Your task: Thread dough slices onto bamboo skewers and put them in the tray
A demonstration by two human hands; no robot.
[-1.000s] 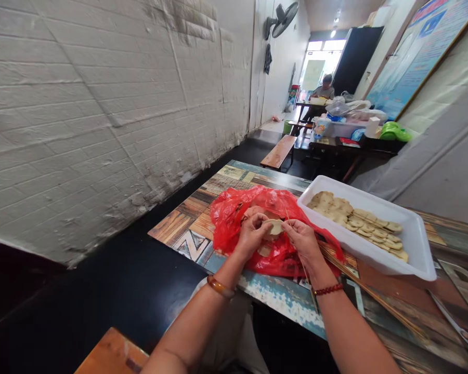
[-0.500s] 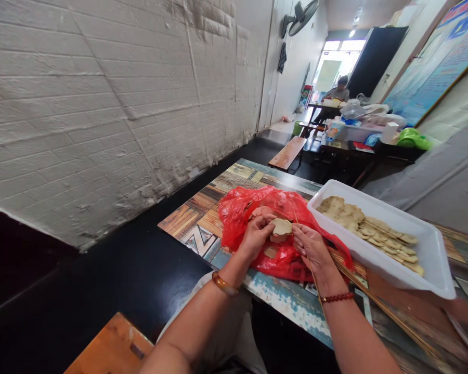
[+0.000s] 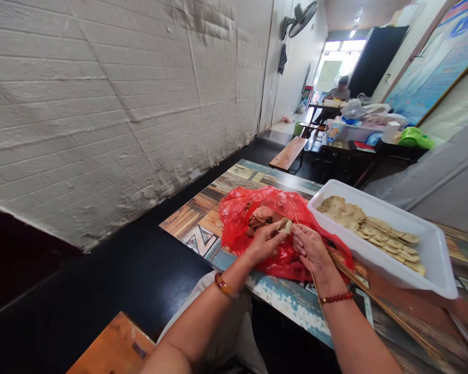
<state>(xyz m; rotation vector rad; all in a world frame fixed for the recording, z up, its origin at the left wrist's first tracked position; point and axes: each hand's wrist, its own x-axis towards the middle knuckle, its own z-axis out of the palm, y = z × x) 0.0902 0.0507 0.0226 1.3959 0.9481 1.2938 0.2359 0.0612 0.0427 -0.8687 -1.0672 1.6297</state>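
A thin, pale beige slice (image 3: 284, 226) is pinched by my left hand (image 3: 264, 243), its face now tilted and partly covered by the fingers. My right hand (image 3: 308, 245) grips a long thin skewer (image 3: 315, 284), whose upper end meets the slice's right edge. Whether the tip has pierced the slice I cannot tell. Both hands are above an open red plastic bag (image 3: 231, 210), in which more thin slices (image 3: 262, 213) lie piled. To the right, a white plastic tub (image 3: 439, 265) contains rows of overlapping beige slices (image 3: 390, 240).
More skewers (image 3: 390, 321) lie along the right of the patterned table (image 3: 203, 208). Beyond it are a wooden bench (image 3: 287, 153) and a dark table (image 3: 347, 149) loaded with bags. A person (image 3: 337, 93) sits farther back. An orange wooden seat (image 3: 111, 345) is at lower left.
My left hand has shifted slightly to the right and turned, so the slice no longer faces me flat. More of the pile in the bag shows. My right hand has barely moved.
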